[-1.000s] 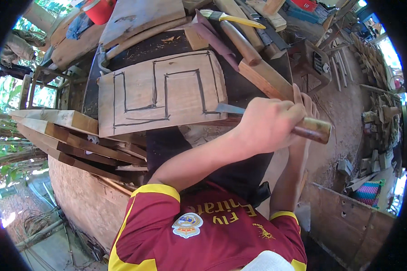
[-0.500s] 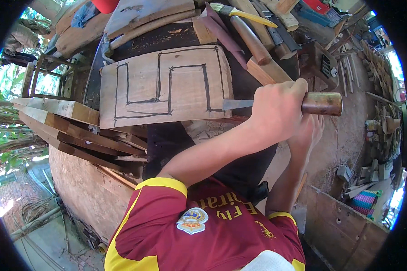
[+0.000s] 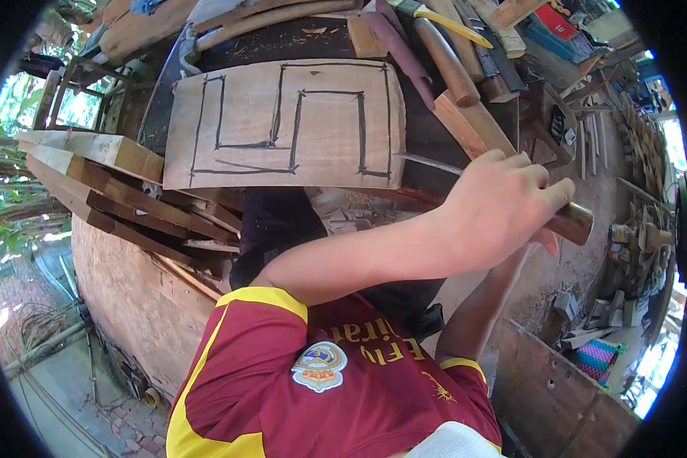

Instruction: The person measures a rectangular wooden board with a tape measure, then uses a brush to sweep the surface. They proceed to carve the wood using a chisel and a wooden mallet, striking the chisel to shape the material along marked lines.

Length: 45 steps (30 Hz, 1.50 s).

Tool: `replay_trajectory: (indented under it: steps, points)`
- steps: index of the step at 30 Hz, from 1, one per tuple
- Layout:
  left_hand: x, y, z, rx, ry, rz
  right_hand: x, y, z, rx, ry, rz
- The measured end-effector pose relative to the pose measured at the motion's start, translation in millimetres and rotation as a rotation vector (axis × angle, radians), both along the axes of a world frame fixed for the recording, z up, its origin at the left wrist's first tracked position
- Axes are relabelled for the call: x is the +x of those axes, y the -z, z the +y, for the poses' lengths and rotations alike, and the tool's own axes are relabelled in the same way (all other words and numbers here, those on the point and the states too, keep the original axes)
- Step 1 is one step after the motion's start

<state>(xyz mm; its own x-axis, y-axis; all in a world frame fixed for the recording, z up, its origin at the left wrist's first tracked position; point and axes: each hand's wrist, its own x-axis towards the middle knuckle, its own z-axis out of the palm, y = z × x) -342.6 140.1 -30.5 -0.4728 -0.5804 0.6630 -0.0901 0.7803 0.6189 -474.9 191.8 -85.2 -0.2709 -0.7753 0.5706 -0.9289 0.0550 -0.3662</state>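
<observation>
A chisel with a thick, round brown wooden handle and a narrow metal blade slants across the right side. My left hand is closed over it where blade and handle meet. Mostly hidden behind the left, my right hand shows only a little at the underside of the handle, apparently gripping it. The blade tip reaches the right edge of a pale wooden board, near its lower corner. Thick dark lines on the board trace a stepped, winding shape. My left forearm crosses in front of my body.
The board rests on a dark bench. A brush with a yellow handle, a brown wooden tool handle and a wooden block lie at its far right. Stacked timber stands left; a clamp touches the board's far-left corner.
Both hands have shifted right and slightly lower with the chisel. Its handle end has dropped, and the blade now shows as a thinner strip. The whole view has shifted a little.
</observation>
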Motion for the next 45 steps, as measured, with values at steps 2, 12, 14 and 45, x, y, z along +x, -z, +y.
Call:
replay_trajectory:
  steps: [2,12,14,45]
  points:
    - [-1.8,-0.4,-1.3,0.016,0.010,0.046,-0.6,0.4,0.7,-0.011,0.001,0.021]
    - [2.8,-10.4,-0.3,0.097,0.075,-0.138,-0.6,2.6,0.8,-0.031,-0.002,0.062]
    - [2.6,-16.3,2.1,0.154,0.077,-0.154,-0.5,3.2,1.4,-0.036,0.000,0.065]
    - [-9.7,-5.5,-21.7,0.201,-0.034,-0.193,-4.8,3.1,-1.0,-0.039,-0.002,0.132]
